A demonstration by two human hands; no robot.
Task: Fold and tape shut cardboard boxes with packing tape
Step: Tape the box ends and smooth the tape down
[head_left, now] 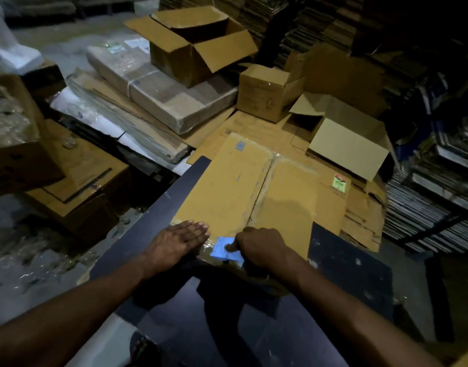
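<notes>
A closed brown cardboard box (227, 192) lies on a dark table (354, 266), its two top flaps meeting along a centre seam. My left hand (178, 241) lies flat, fingers straight, pressing the near left corner of the box. My right hand (259, 246) has curled fingers at the near edge, its thumb pressing a small blue piece (225, 251) onto shiny clear tape (206, 249) at the seam's near end. Clear tape also glints at the seam's far end. No tape roll is visible.
Open cardboard boxes (198, 46) (344, 139) and a small taped box (267, 91) stand beyond the table on flattened cardboard. Wrapped bundles (159, 88) lie to the left. Stacks of flat cardboard (434, 181) rise on the right. More boxes (79, 181) sit at the left.
</notes>
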